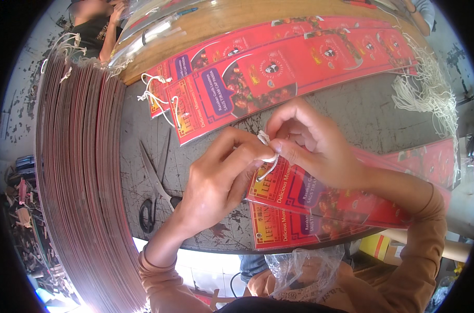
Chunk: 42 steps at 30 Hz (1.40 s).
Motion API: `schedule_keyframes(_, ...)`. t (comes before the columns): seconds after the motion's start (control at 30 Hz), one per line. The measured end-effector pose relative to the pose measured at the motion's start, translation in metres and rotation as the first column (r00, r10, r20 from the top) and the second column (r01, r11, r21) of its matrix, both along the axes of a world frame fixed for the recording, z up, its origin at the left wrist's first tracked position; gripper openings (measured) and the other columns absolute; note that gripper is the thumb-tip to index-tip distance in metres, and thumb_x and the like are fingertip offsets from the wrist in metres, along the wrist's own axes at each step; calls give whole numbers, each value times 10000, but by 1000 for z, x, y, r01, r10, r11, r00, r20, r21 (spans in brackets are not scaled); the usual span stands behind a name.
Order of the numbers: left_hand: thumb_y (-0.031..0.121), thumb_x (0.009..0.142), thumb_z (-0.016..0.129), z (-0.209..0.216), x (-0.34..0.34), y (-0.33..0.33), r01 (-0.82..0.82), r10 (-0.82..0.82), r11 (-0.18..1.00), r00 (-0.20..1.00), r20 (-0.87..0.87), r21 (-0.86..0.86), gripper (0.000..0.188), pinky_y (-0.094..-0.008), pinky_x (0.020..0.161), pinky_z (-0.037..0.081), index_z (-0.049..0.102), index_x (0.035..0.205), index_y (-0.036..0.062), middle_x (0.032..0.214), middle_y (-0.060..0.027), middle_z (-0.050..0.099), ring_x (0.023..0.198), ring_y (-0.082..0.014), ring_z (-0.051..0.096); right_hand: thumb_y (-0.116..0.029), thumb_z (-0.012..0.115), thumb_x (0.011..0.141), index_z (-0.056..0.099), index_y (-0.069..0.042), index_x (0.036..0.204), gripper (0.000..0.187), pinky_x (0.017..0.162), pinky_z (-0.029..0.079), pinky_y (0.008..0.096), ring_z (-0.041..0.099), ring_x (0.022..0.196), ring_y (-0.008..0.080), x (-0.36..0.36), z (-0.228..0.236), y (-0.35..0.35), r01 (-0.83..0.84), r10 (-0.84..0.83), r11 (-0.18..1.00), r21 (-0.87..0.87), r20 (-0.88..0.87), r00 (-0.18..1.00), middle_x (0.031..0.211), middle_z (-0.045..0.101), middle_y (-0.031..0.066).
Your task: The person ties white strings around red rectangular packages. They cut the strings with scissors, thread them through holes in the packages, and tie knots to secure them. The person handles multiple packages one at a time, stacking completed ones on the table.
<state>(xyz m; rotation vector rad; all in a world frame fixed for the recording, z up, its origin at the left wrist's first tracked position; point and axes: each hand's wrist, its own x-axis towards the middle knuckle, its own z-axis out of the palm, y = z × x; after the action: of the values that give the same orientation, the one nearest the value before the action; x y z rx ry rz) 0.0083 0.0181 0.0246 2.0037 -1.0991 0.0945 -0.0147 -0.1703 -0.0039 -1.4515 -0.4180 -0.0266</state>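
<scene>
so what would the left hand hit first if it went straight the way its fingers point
Most likely the right hand, close ahead of the left hand at the white string; exact depth is hard to tell.

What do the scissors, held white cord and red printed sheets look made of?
Scissors: grey blades, dull sheen, likely metal; black handles, probably plastic.
White cord: matte, limp, likely cotton or synthetic yarn.
Red printed sheets: glossy, light glare, likely plastic-covered; core unclear.
</scene>
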Motion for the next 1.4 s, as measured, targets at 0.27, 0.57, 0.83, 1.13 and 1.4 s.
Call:
schedule_keyframes(0.27,-91,793,584,-12,-2,-4,-54,14,981,977,-214,-184,176,-291,642,514,578,952,-17,883,-117,571,779,-209,625,-29,576,858,566,22,973,125,581,512,244,609,738,115,-1,0,0,37,-27,992,-118,79,996,881,586,83)
schedule_keyframes(0.57,-102,803,543,-21,-6,-5,-140,82,965,964,-253,-221,228,-289,677,530,533,1019,-29,899,-143,577,786,-203,637,-15,625,804,606,-5,918,116,542,493,242,614,702,138,1,0,0,155,-79,958,-242,296,952,832,588,89)
schedule_keyframes(0.83,-132,778,542,-23,-8,-7,-155,88,931,974,-208,-329,317,-280,671,511,480,1061,-5,894,-126,566,755,-199,624,-8,627,793,606,-41,911,125,541,471,214,571,709,113,2,8,-5,36,60,948,-315,288,956,909,531,58)
schedule_keyframes(1.13,-101,714,654,-12,-4,-8,-171,158,958,985,-72,-231,272,-285,648,507,557,949,-6,915,-127,583,754,-206,611,14,589,840,590,24,929,89,663,508,226,605,801,126,0,1,-1,-29,29,999,-29,2,1000,921,547,86)
schedule_keyframes(1.4,-10,703,723,-9,1,-4,-150,154,975,988,9,-165,182,-293,619,487,592,829,-9,825,-93,603,734,-212,600,-10,604,831,587,27,931,108,633,499,246,606,753,120,2,5,-9,-10,54,973,-230,188,981,872,590,77)
